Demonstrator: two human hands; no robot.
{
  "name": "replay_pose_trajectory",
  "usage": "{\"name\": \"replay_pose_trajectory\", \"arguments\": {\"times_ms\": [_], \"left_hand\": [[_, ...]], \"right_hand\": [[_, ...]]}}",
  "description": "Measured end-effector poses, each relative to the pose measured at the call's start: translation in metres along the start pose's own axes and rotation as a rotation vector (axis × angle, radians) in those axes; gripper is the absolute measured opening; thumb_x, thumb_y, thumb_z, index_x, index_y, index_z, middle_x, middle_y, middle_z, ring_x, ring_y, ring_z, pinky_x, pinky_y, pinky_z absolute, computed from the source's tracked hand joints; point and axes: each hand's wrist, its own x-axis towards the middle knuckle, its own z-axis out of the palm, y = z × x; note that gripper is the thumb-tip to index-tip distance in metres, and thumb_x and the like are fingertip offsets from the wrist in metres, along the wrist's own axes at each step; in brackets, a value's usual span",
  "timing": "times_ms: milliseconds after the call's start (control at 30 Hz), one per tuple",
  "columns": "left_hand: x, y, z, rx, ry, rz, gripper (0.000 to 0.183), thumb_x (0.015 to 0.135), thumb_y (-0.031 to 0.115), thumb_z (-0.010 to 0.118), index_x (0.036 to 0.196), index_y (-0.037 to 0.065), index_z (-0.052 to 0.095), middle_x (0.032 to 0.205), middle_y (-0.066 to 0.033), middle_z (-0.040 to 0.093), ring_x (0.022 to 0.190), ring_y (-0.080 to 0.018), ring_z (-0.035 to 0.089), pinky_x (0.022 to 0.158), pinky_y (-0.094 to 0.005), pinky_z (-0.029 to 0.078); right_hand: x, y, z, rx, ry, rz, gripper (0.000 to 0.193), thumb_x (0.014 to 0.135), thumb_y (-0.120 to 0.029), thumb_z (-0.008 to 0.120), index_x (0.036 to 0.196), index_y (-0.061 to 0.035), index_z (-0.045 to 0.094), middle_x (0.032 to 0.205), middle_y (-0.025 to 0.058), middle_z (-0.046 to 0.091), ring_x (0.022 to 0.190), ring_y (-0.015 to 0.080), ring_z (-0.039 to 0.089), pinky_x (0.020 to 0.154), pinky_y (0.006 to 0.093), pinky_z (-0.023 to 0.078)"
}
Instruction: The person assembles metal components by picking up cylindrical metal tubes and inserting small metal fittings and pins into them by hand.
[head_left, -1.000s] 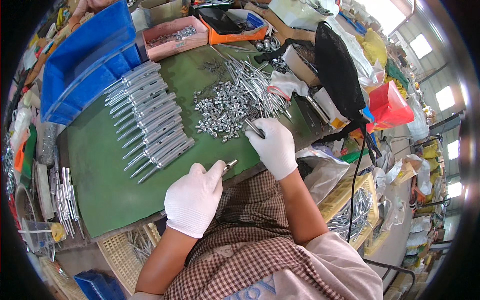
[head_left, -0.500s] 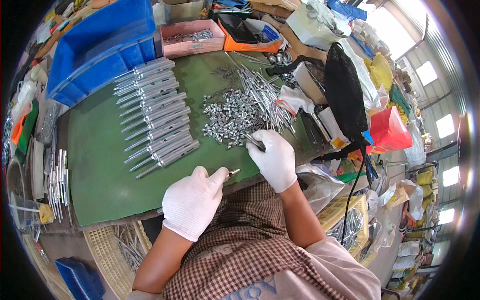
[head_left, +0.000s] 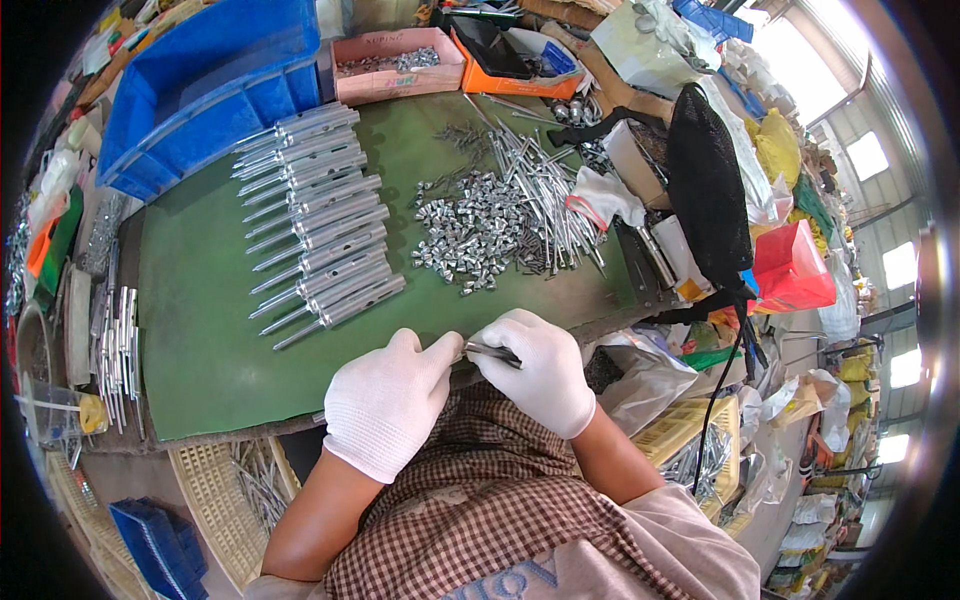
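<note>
White knitted gloves cover both hands, which meet at the near edge of the green work mat (head_left: 230,390). My left hand (head_left: 385,405) is closed around a metal tube, most of it hidden under the palm. Against the tube's end, my right hand (head_left: 545,375) grips a short dark metal rod (head_left: 497,354) between thumb and fingers. Whether anything sits between rod and tube is hidden by the fingertips. Beyond the hands lie a heap of small silver metal plugs (head_left: 470,230), a pile of thin metal rods (head_left: 545,195) and a stacked row of silver tubes with pointed rods (head_left: 325,230).
A blue bin (head_left: 215,100) stands at the far left of the mat, beside a pink box (head_left: 397,68) of small parts and an orange box (head_left: 520,65). Black mesh cloth (head_left: 708,190) hangs at the right. Cream plastic baskets (head_left: 215,510) sit below the table.
My right hand has come down and toward me from the plug heap, bringing the dark rod to the tube's end. My left hand has stayed nearly in place.
</note>
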Motion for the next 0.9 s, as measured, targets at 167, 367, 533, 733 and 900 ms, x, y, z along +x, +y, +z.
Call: {"name": "replay_pose_trajectory", "arguments": {"times_ms": [167, 367, 533, 733, 900], "left_hand": [[-0.002, -0.001, 0.003, -0.001, -0.002, 0.006, 0.025, 0.091, 0.023, 0.065, 0.115, 0.024, 0.069, 0.08, -0.0079, 0.056, 0.062, -0.0284, 0.062, 0.054, -0.0414, 0.049], [-0.003, -0.001, 0.005, 0.093, -0.014, 0.053, 0.025, 0.094, 0.025, 0.064, 0.119, 0.028, 0.068, 0.078, -0.0085, 0.054, 0.059, -0.0283, 0.061, 0.051, -0.0412, 0.048], [-0.003, 0.0, 0.002, 0.102, -0.058, 0.05, 0.028, 0.096, 0.027, 0.062, 0.124, 0.028, 0.063, 0.078, -0.0099, 0.054, 0.058, -0.0307, 0.061, 0.05, -0.0436, 0.048], [0.002, 0.003, -0.002, 0.077, -0.093, 0.026, 0.029, 0.097, 0.027, 0.061, 0.126, 0.027, 0.063, 0.078, -0.0105, 0.054, 0.057, -0.0322, 0.061, 0.05, -0.0449, 0.048], [0.004, 0.004, -0.005, 0.086, -0.117, 0.025, 0.029, 0.097, 0.027, 0.061, 0.126, 0.026, 0.064, 0.077, -0.0101, 0.053, 0.056, -0.0321, 0.06, 0.05, -0.0446, 0.048]], "right_hand": [[0.001, -0.009, -0.004, -0.022, -0.04, 0.059, 0.008, 0.085, -0.013, 0.071, 0.086, -0.008, 0.066, 0.084, 0.0104, 0.063, 0.076, 0.0327, 0.065, 0.068, 0.0416, 0.052], [0.009, -0.011, -0.009, -0.176, -0.101, -0.031, 0.011, 0.087, -0.016, 0.069, 0.087, -0.008, 0.062, 0.084, 0.0127, 0.061, 0.077, 0.0348, 0.064, 0.067, 0.0454, 0.051], [0.011, -0.001, -0.01, 0.174, -0.087, 0.069, 0.024, 0.083, -0.014, 0.076, 0.103, -0.0069, 0.064, 0.093, 0.0105, 0.066, 0.078, 0.0247, 0.066, 0.07, 0.0374, 0.054], [0.035, -0.004, 0.012, 1.523, 0.248, 0.33, 0.057, 0.107, -0.05, 0.037, 0.068, -0.0088, 0.042, 0.056, -0.0024, 0.031, 0.047, 0.0111, 0.028, 0.044, 0.0284, 0.024], [0.037, 0.004, 0.033, 1.727, 0.215, 0.175, 0.055, 0.105, -0.044, 0.039, 0.064, -0.0074, 0.042, 0.053, -0.0016, 0.03, 0.046, 0.0116, 0.027, 0.043, 0.0288, 0.021]]}}
